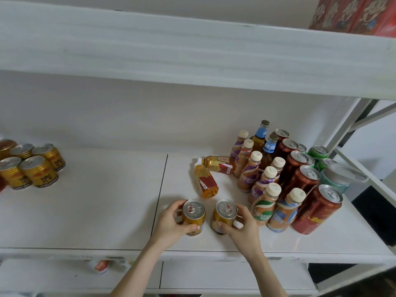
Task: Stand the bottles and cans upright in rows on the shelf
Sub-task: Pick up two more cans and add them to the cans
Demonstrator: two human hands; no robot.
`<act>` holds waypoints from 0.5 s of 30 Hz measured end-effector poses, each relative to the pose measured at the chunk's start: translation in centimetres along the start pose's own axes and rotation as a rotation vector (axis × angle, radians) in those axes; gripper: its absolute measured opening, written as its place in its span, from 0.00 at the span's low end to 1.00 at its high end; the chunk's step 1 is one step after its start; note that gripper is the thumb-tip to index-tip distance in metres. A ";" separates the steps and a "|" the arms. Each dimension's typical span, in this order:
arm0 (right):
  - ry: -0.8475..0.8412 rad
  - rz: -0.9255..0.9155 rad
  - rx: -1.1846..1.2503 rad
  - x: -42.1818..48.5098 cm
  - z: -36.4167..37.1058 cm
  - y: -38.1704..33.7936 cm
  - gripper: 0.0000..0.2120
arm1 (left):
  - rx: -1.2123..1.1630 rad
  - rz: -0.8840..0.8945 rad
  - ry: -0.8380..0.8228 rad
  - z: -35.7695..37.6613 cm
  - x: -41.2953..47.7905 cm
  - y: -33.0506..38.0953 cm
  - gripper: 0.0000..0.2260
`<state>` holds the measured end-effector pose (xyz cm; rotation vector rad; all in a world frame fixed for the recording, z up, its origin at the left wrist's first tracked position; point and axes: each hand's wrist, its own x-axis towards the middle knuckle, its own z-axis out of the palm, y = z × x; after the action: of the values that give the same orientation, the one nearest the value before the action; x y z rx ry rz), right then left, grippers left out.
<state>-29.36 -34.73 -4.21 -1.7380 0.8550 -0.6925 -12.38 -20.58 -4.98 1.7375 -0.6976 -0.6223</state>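
— What has each hand got?
— The left hand (171,226) is curled round one gold can (194,215), and the right hand (242,228) round a second gold can (224,215). Both stand upright, just apart, near the shelf's (85,211) front edge.
— And behind?
— Two orange bottles (205,183) lie on their sides. Coffee bottles (249,174) and red cans (317,211) stand in rows towards the right edge, with a cluster of gold cans (32,166) at the left edge.

A wide bare stretch of shelf (102,200) is sitting open between the gold cans (39,174) at far left and the packed bottles and cans (300,181) on the right. 2 tipped bottles (205,182) are lying just left of that pack, blocking the way in, and the upper shelf (192,50) is hanging overhead.
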 end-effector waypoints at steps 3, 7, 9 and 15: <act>0.025 -0.008 -0.012 -0.6 1.2 -0.5 0.26 | -0.007 -0.004 0.028 -1.8 -0.3 -0.6 0.31; 0.016 0.004 -0.007 -1.7 4.1 -1.6 0.27 | -0.031 0.011 0.062 -5.3 -1.0 -1.1 0.30; 0.019 0.010 0.004 -2.4 6.1 -2.4 0.27 | -0.037 0.015 0.057 -7.6 -1.4 -1.5 0.29; 0.045 -0.009 0.013 -4.9 12.9 -5.7 0.27 | -0.058 0.008 0.055 -15.2 -2.4 -2.2 0.28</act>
<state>-20.85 -22.59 -2.89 -1.7210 0.8718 -0.7438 -2.90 -8.39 -3.12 1.6906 -0.6421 -0.5817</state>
